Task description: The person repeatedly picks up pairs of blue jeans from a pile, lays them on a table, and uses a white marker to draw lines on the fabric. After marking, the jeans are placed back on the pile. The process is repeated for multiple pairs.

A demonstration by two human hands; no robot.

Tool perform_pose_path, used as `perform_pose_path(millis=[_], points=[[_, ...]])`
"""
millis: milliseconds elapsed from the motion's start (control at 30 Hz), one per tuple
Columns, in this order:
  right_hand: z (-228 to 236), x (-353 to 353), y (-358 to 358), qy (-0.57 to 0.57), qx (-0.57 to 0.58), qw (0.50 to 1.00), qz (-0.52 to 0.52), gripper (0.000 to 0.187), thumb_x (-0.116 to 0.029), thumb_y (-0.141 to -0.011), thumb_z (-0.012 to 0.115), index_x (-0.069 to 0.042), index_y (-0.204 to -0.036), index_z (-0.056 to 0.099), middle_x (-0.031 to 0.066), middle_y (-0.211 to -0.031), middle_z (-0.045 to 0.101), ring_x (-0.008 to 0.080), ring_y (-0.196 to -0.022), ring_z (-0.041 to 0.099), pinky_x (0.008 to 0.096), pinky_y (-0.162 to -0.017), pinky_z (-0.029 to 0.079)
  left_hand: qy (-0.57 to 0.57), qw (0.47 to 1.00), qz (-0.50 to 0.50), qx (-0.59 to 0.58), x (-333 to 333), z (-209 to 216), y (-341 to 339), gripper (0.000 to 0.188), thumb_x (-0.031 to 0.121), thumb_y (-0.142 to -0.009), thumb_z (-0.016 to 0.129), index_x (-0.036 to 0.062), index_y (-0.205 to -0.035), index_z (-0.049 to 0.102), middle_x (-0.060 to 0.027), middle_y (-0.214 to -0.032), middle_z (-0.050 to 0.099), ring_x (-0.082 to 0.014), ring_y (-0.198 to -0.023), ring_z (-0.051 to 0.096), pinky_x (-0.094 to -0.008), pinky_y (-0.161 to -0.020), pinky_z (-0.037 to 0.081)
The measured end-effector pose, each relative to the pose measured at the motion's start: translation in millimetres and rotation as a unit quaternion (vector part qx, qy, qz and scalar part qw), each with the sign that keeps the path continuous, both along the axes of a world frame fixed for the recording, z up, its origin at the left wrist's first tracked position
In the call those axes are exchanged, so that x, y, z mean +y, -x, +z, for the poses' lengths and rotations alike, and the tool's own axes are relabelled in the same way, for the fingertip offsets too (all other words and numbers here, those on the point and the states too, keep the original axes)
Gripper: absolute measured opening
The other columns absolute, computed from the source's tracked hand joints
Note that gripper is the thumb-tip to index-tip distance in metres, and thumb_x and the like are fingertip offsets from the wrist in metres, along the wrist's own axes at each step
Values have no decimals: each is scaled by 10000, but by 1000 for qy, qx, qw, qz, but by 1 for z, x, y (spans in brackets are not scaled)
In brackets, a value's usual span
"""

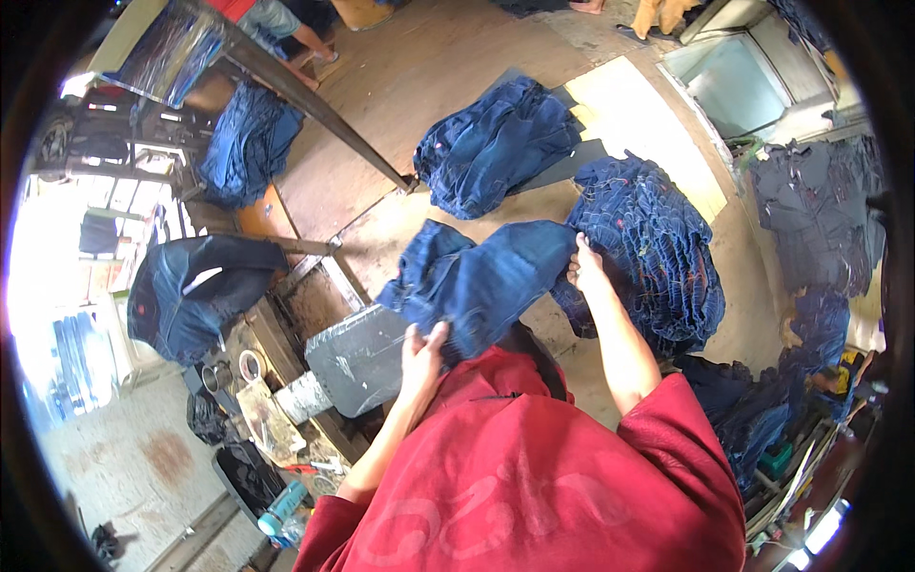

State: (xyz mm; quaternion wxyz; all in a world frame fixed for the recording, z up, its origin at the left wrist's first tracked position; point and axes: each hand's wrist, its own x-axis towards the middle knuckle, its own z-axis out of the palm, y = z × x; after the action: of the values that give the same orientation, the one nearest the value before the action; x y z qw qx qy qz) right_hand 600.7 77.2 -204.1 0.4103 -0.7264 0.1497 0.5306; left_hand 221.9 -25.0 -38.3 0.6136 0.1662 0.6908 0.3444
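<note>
A pair of blue jeans (pixel 491 276), partly bunched up, is stretched between my two hands in front of my red shirt. My left hand (pixel 423 353) pinches its near left edge, thumb on top. At its right end, my right hand (pixel 585 265) is closed on the cloth, beside a tall stack of dark blue denim pieces (pixel 658 253) with loose threads along the edges. Beyond the held jeans, another denim heap (pixel 496 143) lies on the floor. Left of my left hand is a dark, scuffed flat board (pixel 357 360).
More jeans (pixel 181 296) drape over the bench at left, near a roll of tape (pixel 252 365) and a light blue bottle (pixel 283 510). A metal pole (pixel 324 114) slants across the far left. Dark garments (pixel 818 214) pile up at right. Other people's legs show at the top.
</note>
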Motion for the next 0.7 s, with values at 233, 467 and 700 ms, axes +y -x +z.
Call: perform_pose_path(millis=[233,467,700], points=[[84,-72,-21,-172,-264,911,266,508,-539,-967,835,-74,-880,651,-55,-701,534,126,-567,485,317,-526,394,-60,972,-181,-134,153,-35,-139,453,131,-1072,690,141,-1487,509,-24,-1192,688,-165,-865,642,-327,-637,475],[179,-113,-89,-149,-615,731,255,422,-366,-976,847,-30,-871,615,104,-705,621,240,-579,599,406,-583,483,-76,965,-66,-244,270,-22,-223,134,116,-992,761,110,-1095,677,-52,-967,685,-217,-816,685,-361,-707,587],[181,-110,-237,-35,-647,727,230,345,-154,-892,805,-46,-1160,617,155,-1047,785,369,-1028,764,508,-908,597,-182,903,-236,-310,374,-19,-149,536,139,-975,676,116,-1505,593,-112,-1381,716,-305,-1297,661,-468,-1160,494]])
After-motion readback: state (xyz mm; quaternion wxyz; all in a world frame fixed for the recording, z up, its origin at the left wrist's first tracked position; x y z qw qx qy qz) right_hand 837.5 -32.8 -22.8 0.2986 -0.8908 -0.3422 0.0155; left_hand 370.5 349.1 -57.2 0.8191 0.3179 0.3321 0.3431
